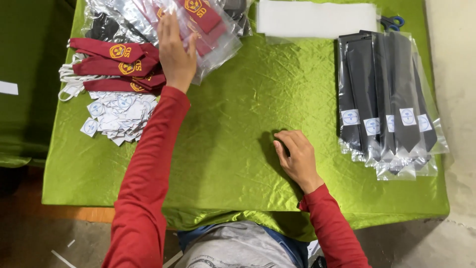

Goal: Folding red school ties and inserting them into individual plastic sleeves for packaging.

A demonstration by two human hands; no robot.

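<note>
Left hand [174,52] reaches to the far left of the table, fingers spread flat, palm down on a bagged maroon tie [206,25]. That bag is on top of a heap of clear plastic sleeves [124,17] at the far edge. Looks like a press or the start of a grab; can't tell from this angle whether the fingers curl round the bag edge.

Right hand [296,158] rests on the green satin tablecloth [233,114] near the front centre, fingers loosely curled, knuckles up, holding nothing. Bare cloth all around it.

Both sleeves red, long.

Just left of the left wrist: stack of unbagged maroon ties [111,67] with yellow embroidered emblems, fanned, tips pointing left. White elastic loops [69,79] stick out from under that stack on the left side. In front of the ties, touching them: pile of small white square labels [119,114] with a blue round mark.

Right side of the table: row of bagged black ties [386,94], overlapping, narrow ends toward the near edge, each bag with a white sticker low down. Well apart from the right hand.

Far edge, centre-right: stack of white sheets or empty bags [317,19]. Blue scissor handles [394,22] poke out just beside its right end.
</note>
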